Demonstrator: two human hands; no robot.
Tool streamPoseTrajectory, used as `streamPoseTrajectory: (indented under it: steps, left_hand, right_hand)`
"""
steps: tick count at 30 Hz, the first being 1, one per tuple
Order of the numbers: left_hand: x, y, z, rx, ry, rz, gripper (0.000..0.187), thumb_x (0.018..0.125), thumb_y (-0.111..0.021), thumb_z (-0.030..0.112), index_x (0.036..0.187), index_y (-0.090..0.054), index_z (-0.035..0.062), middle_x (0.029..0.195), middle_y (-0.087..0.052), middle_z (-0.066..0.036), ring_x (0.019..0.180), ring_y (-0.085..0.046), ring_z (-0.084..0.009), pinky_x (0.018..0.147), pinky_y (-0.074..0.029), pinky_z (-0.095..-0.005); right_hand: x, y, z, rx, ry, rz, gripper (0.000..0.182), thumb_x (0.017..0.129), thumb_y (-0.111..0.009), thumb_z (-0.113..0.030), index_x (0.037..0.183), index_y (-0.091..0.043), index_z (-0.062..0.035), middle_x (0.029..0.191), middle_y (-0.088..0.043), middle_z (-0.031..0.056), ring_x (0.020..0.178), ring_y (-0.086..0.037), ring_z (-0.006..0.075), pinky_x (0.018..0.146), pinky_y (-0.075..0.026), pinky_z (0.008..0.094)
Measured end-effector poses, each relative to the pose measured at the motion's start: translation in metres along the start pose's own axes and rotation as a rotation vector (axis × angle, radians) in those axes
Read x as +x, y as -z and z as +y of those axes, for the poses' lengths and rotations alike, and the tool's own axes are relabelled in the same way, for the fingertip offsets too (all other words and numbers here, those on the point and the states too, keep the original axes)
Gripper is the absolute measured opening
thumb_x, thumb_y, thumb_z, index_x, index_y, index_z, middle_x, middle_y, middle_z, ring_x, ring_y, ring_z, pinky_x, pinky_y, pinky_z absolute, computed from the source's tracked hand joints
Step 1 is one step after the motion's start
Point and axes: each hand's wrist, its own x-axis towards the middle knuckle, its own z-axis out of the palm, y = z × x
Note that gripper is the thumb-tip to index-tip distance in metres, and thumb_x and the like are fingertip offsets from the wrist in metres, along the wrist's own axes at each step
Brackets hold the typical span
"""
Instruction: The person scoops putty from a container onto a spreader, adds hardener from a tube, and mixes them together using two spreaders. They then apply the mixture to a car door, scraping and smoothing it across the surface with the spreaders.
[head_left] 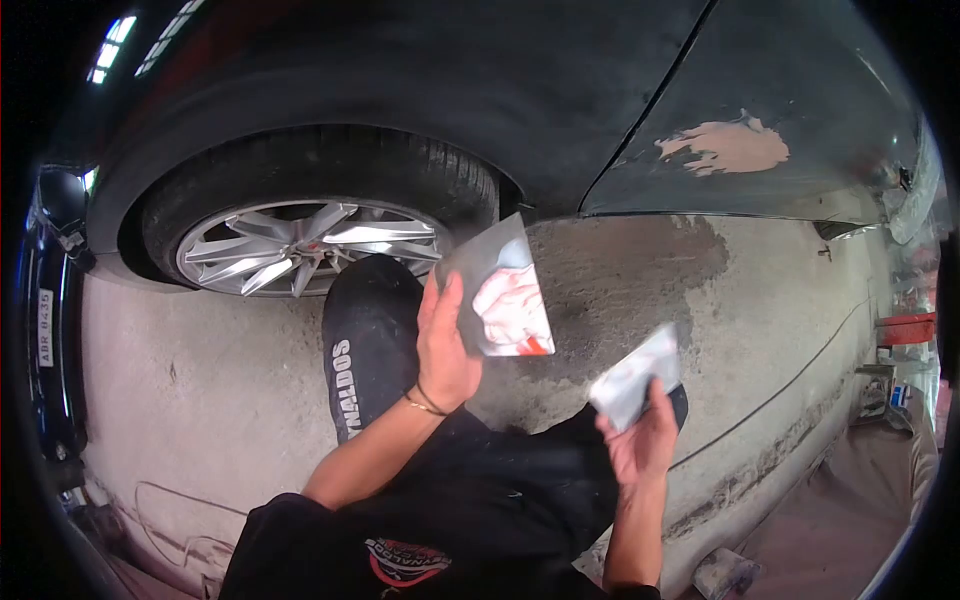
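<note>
My left hand (448, 340) grips a flat grey mixing plate (462, 248) by its left edge. White putty (505, 300) with pinkish-red streaks is spread over the plate, and an orange-red blob sits at its lower right corner. In my right hand (645, 440) is a flat, pale filler spreader (640, 375), blurred by motion, with whitish smears on it. Thumb and fingers close round its lower part. The spreader and the plate are apart. Above them, a dark car panel (800, 110) carries a patch of pinkish filler (750, 148).
The car's wheel (310, 245) with silver spokes is at upper left, close to my knee. A dark wet stain (640, 265) marks the concrete floor. Another vehicle (60, 330) stands at far left. A cable (780, 395) and a brown sheet (830, 490) lie at right.
</note>
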Motion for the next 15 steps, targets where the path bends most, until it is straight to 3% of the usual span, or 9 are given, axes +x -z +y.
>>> streamPoseTrajectory:
  steps: [1, 2, 5, 8, 12, 15]
  left_hand:
    - [0.002, -0.001, -0.004, 0.004, -0.03, 0.0, 0.044, 0.115, -0.053, 0.026, 0.153, -0.052, 0.0042, 0.145, -0.062, -0.006, 0.135, -0.059, -0.0186, 0.115, -0.045, -0.035]
    - [0.003, -0.003, -0.006, 0.007, -0.056, -0.008, 0.043, 0.115, -0.052, 0.026, 0.152, -0.053, 0.0038, 0.146, -0.062, -0.006, 0.135, -0.059, -0.0186, 0.116, -0.044, -0.0342]
    - [0.002, -0.007, -0.013, 0.027, -0.101, -0.082, 0.041, 0.116, -0.05, 0.024, 0.151, -0.054, 0.0034, 0.146, -0.062, -0.007, 0.134, -0.058, -0.0183, 0.116, -0.043, -0.0338]
    - [-0.005, -0.017, -0.017, 0.034, -0.128, -0.085, 0.039, 0.116, -0.049, 0.023, 0.15, -0.054, 0.0036, 0.145, -0.063, -0.007, 0.134, -0.059, -0.0179, 0.115, -0.045, -0.034]
    - [-0.014, -0.028, -0.02, -0.031, -0.083, -0.078, 0.039, 0.116, -0.05, 0.023, 0.15, -0.054, 0.0039, 0.144, -0.064, -0.007, 0.132, -0.061, -0.0184, 0.113, -0.047, -0.0348]
    - [-0.022, -0.032, -0.027, -0.051, -0.019, -0.063, 0.04, 0.116, -0.051, 0.023, 0.151, -0.052, 0.004, 0.143, -0.064, -0.008, 0.132, -0.062, -0.019, 0.113, -0.048, -0.0356]
  right_hand:
    - [-0.005, 0.004, 0.006, -0.054, -0.098, 0.018, 0.043, 0.112, -0.053, -0.035, 0.142, -0.057, -0.0053, 0.119, -0.076, 0.0148, 0.094, -0.08, 0.0307, 0.059, -0.069, 0.0441]
    - [-0.015, -0.012, 0.017, -0.071, -0.152, 0.124, 0.04, 0.112, -0.053, -0.033, 0.138, -0.059, -0.003, 0.102, -0.077, 0.0134, 0.073, -0.078, 0.0269, 0.041, -0.061, 0.0363]
    - [-0.033, -0.016, 0.026, -0.035, -0.222, 0.032, 0.036, 0.112, -0.053, -0.028, 0.131, -0.06, 0.0015, 0.1, -0.075, 0.015, 0.067, -0.075, 0.0249, 0.043, -0.062, 0.0351]
    - [-0.034, -0.036, 0.023, 0.087, -0.191, 0.145, 0.035, 0.112, -0.054, -0.027, 0.129, -0.061, 0.0025, 0.1, -0.073, 0.0144, 0.062, -0.068, 0.0214, 0.041, -0.059, 0.0316]
    - [-0.028, -0.036, 0.027, 0.148, -0.253, 0.082, 0.031, 0.113, -0.053, -0.026, 0.124, -0.062, 0.0021, 0.101, -0.069, 0.011, 0.06, -0.057, 0.0161, 0.038, -0.048, 0.025]
    - [-0.001, -0.025, 0.034, 0.213, -0.284, 0.09, 0.029, 0.113, -0.053, -0.025, 0.12, -0.062, 0.0019, 0.097, -0.068, 0.0093, 0.062, -0.055, 0.0144, 0.04, -0.049, 0.0233]
